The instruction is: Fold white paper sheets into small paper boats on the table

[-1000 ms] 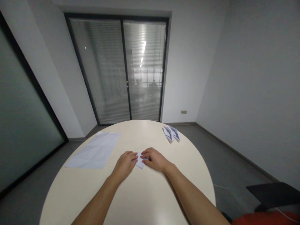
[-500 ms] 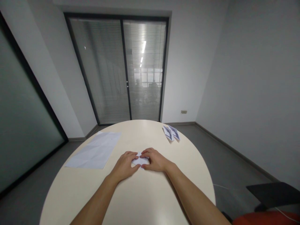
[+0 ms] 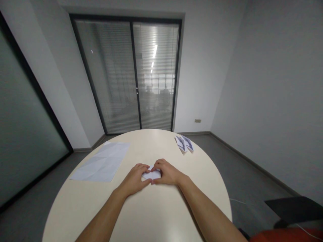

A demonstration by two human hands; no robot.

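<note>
A small piece of folded white paper (image 3: 152, 174) lies on the round table in front of me, partly hidden by my fingers. My left hand (image 3: 137, 176) grips its left side, thumb at the near edge and fingers curled over the far edge. On the opposite side my right hand (image 3: 168, 173) holds it in the same way. The thumbs almost meet at the near edge, and the fingertips come close together at the far one. The folds under my fingers are too small to make out.
Large creased sheets of white paper (image 3: 102, 163) lie on the table's left side. Folded paper pieces with dark printing (image 3: 184, 143) rest near the far right edge of the cream table (image 3: 151, 211). A chair with a red seat (image 3: 285, 235) stands at the lower right.
My fingers have shifted slightly along the far edge of the folded paper, and a little more of its middle shows. The other papers have not moved.
</note>
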